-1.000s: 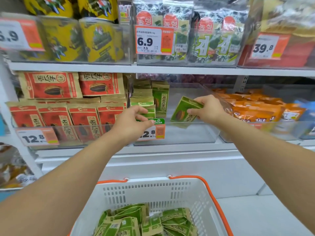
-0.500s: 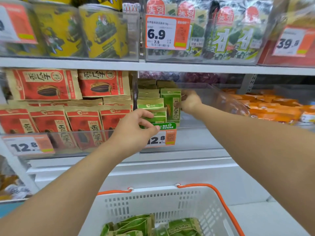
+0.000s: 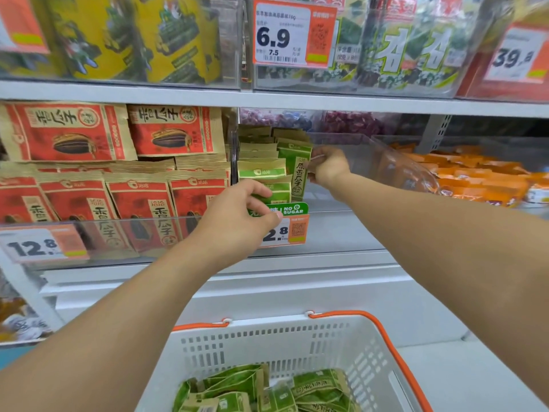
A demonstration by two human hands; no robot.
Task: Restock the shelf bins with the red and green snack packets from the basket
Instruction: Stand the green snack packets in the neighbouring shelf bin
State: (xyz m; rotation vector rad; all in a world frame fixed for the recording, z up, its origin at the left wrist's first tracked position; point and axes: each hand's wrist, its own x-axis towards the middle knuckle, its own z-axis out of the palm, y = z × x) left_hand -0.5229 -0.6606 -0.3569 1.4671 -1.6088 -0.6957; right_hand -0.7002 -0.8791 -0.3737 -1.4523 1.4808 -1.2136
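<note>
Inside the clear middle-shelf bin (image 3: 341,230), several green snack packets stand in a row at its left end. My right hand (image 3: 328,168) pinches the right edge of an upright green packet (image 3: 294,171) at the end of that row. My left hand (image 3: 237,218) grips the front green packet (image 3: 277,190) at the bin's front wall, thumb over the price label. Red snack packets (image 3: 139,203) fill the bin to the left. More green packets (image 3: 267,391) lie in the white basket (image 3: 356,352) with orange handles below.
Orange packets (image 3: 475,176) fill the bin to the right. The upper shelf (image 3: 267,98) holds yellow and seaweed packs behind price tags. The right part of the green packets' bin holds nothing. A white shelf base runs behind the basket.
My right hand carried a green packet from mid-bin leftward and stood it upright against the row. My left hand stayed on the front packet. The view moved closer.
</note>
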